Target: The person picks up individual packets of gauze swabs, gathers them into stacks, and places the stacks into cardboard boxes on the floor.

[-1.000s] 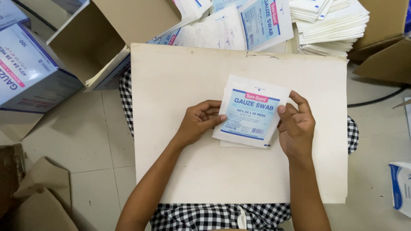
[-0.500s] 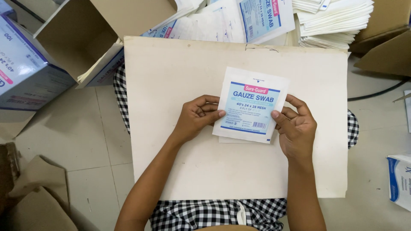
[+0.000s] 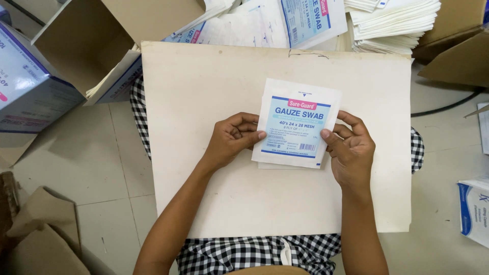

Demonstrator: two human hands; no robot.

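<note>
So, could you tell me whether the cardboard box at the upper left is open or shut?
Open: the cardboard box has its flaps spread, showing its brown inside with white sheets along the lower edge.

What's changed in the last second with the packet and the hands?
The white and blue packet has turned from tilted to nearly square on the cream board. Both hands shifted with it. Unchanged: left hand and right hand still pinch its side edges, and it still lies flat.
</note>
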